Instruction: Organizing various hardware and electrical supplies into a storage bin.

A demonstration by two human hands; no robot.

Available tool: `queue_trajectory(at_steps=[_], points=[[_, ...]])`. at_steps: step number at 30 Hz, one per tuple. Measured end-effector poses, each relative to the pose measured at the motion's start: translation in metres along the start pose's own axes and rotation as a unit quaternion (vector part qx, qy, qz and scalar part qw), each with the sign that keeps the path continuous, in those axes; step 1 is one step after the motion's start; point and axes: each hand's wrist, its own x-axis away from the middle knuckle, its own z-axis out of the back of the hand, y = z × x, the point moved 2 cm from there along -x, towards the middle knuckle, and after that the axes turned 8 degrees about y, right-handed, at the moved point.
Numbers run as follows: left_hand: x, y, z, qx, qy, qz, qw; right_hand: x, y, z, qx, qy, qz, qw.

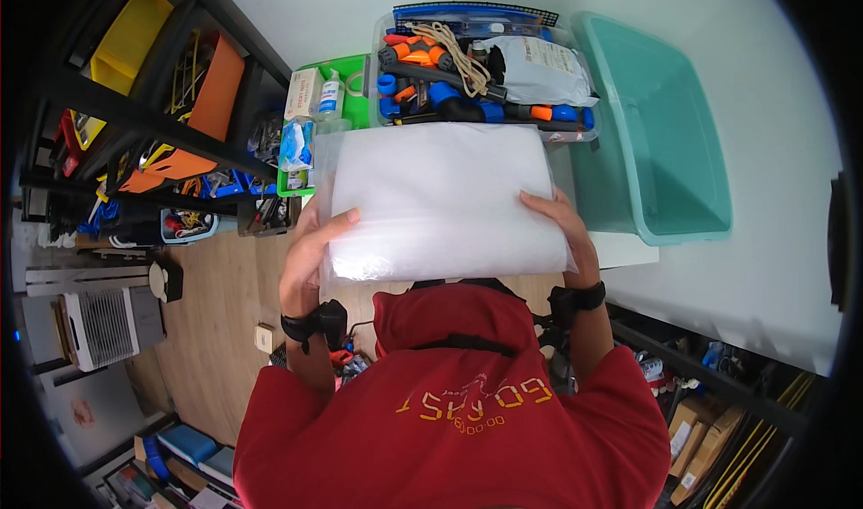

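A wide white package in a clear plastic bag [441, 199] lies level between my two hands. My left hand [307, 249] grips its left edge, the thumb on top. At its right edge my right hand [570, 229] holds on the same way, fingers hidden beneath. Just beyond the package stands a clear plastic bin [374, 98] filled with blue, orange and black pipe fittings, a coil of beige rope [458, 57] and a grey-white plastic mailer bag [546, 71].
A teal plastic tub [681, 138] lies on its side at the right. Left of the clear bin is a green tray [356, 108] with a pump bottle [330, 96] and a box. Black shelving [155, 118] with coloured bins rises at the left.
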Motion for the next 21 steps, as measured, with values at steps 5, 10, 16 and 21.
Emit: queue_trajectory(at_steps=[5, 10, 16, 21], points=[[-0.009, -0.024, 0.001, -0.071, -0.03, 0.075, 0.994, -0.007, 0.019, 0.028, 0.038, -0.023, -0.003, 0.999], [-0.018, -0.09, 0.023, -0.072, -0.024, 0.091, 0.993, -0.026, 0.08, 0.037, 0.042, -0.057, -0.036, 0.997], [-0.04, -0.186, 0.082, -0.144, 0.028, 0.126, 0.981, -0.077, 0.153, 0.039, 0.077, -0.11, -0.09, 0.987], [-0.059, -0.224, 0.115, -0.174, 0.084, 0.069, 0.979, -0.107, 0.178, 0.008, 0.009, -0.137, -0.106, 0.985]])
